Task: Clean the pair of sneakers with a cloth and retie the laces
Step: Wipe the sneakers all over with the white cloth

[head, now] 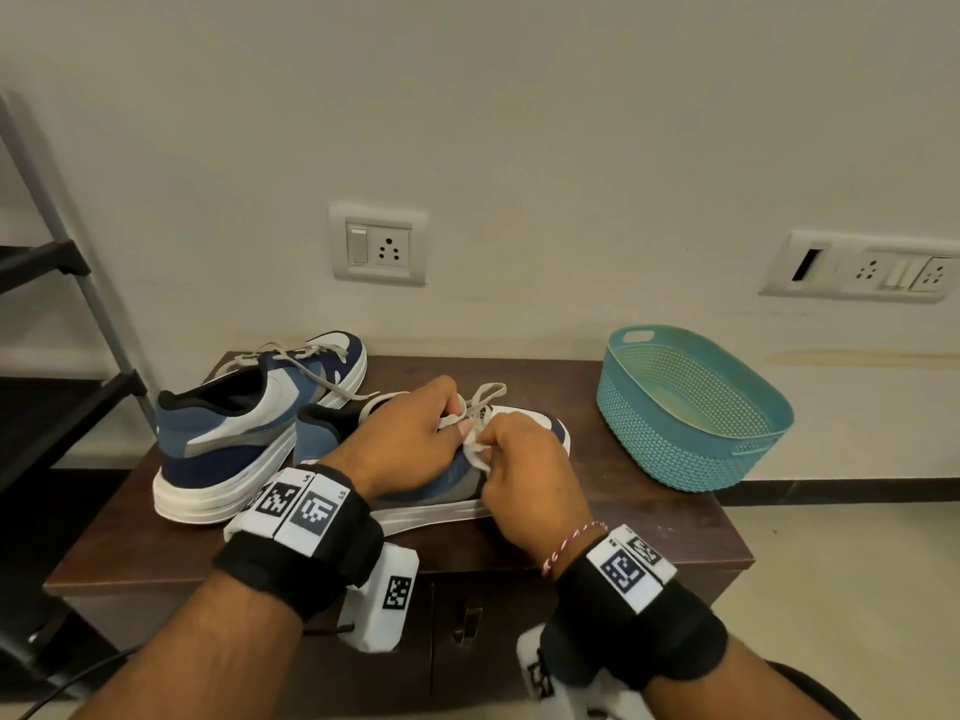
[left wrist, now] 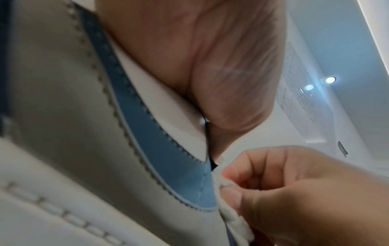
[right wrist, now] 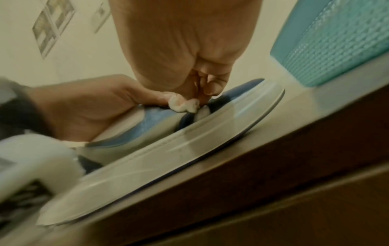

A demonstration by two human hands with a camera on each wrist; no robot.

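Two blue, grey and white sneakers stand on a dark wooden cabinet top. The far sneaker sits at the left with its cream laces loose. The near sneaker lies under both hands. My left hand curls round a cream lace loop over the tongue. My right hand pinches a whitish lace end just beside it. In the right wrist view the fingertips squeeze that bunched lace above the white sole. The left wrist view shows the shoe's side and my right hand on the lace.
A teal perforated basket stands on the right of the cabinet top, close to the near sneaker's toe. The wall with socket plates runs right behind. A dark metal rack stands at the left.
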